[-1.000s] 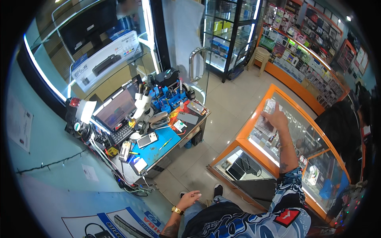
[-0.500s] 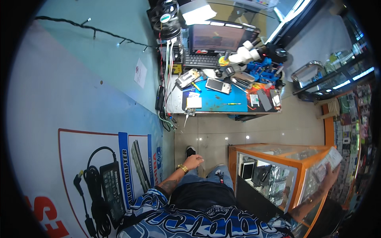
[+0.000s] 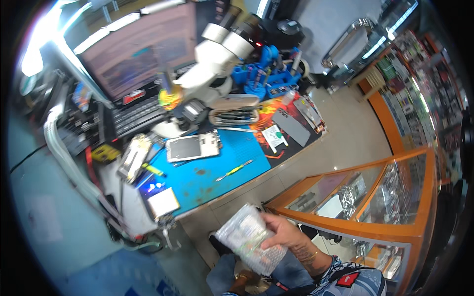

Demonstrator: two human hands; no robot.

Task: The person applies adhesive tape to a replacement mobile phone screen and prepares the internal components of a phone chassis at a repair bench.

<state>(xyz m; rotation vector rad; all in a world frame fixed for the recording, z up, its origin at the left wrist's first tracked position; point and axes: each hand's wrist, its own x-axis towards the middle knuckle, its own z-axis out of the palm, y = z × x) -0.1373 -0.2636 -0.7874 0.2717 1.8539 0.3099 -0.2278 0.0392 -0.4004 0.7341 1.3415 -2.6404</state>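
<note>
My right hand [image 3: 286,234] grips a pale bubble-wrapped packet [image 3: 247,237], thumb across its face, above my lap. Lower and to the left, my left hand [image 3: 239,281] is mostly hidden by the packet and blurred, so its fingers do not show. Beyond the packet is the workbench with a blue mat [image 3: 212,187]. On the mat lie a disassembled phone [image 3: 185,148], a thin yellow tool [image 3: 234,170] and a white square piece [image 3: 163,202]. Another opened phone [image 3: 133,158] is at its left.
A white microscope [image 3: 207,66], laptop [image 3: 138,54], blue tool organizer [image 3: 261,74] and loose cables [image 3: 64,148] crowd the bench. An orange-framed glass display case [image 3: 419,197] stands at my right, a pale wall [image 3: 44,207] at my left; shelves and a plastic stool [image 3: 368,81] are farther back.
The view has swung from the display case to the bench, now closer. My right hand has brought the packet from the case's top inward over my lap, covering much of my left hand.
</note>
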